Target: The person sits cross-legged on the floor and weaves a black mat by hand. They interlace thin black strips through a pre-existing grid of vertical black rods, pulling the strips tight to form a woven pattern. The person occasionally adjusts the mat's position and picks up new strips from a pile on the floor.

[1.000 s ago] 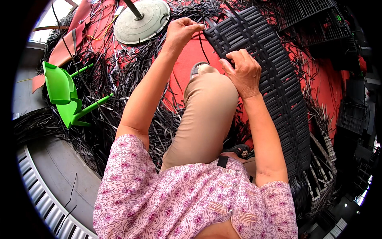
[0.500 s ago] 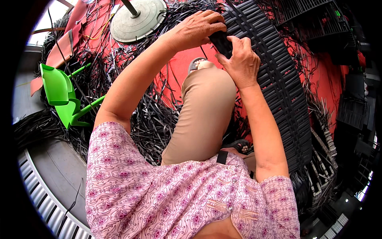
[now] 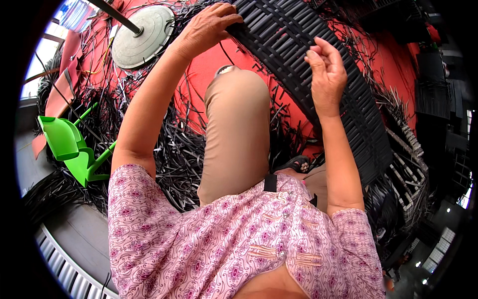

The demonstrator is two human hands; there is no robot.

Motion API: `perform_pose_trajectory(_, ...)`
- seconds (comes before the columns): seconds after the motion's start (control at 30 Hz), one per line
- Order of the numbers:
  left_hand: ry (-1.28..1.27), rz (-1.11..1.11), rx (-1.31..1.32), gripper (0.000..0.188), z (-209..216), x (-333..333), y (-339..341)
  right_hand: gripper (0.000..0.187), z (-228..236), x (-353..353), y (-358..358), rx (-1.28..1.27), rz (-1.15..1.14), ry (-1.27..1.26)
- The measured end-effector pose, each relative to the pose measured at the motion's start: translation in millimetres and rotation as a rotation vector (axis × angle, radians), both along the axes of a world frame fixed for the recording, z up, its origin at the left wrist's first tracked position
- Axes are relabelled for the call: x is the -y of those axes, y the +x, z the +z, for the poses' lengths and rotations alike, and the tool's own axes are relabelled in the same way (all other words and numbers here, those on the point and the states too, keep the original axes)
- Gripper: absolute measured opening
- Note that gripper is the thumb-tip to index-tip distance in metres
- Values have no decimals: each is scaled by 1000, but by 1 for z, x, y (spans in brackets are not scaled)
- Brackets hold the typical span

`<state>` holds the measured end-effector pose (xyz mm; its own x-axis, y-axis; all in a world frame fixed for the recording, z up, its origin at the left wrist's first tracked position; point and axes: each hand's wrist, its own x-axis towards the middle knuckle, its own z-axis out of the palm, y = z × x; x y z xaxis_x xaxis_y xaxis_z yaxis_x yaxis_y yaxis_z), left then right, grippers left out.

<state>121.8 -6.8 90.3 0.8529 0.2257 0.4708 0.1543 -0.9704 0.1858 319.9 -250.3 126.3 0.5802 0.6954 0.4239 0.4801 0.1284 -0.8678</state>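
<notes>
A long black panel point(image 3: 279, 50) woven from flat plastic strips runs from the top middle down to the right. My left hand point(image 3: 211, 27) is at its upper left edge, fingers curled over and gripping that rim. Over the middle of the panel is my right hand point(image 3: 327, 79), palm turned partly up. Its thumb and fingertips come together in a pinch; whatever is between them, if anything, cannot be made out against the dark weave. My bent knee point(image 3: 236, 99) in tan trousers is left of the panel.
Loose black strips point(image 3: 184, 164) lie heaped over the red floor covering point(image 3: 204, 74). A round grey base with a pole point(image 3: 142, 45) stands at the upper left. Below it lies a green dustpan point(image 3: 62, 139). More dark woven pieces point(image 3: 433, 89) are stacked at the right.
My hands have moved apart: the right has left the panel's edge and gone right, the left has shifted up and left along the rim. The view has also turned somewhat.
</notes>
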Motion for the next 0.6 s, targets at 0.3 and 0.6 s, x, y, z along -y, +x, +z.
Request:
perform_pose_trajectory(0.3,156,127,-13,61,19,25,9,47,-15,75,-21,871,-199,-382)
perform_pose_trajectory(0.6,10,-266,-221,52,64,136,65,35,-27,82,-12,867,-183,-253)
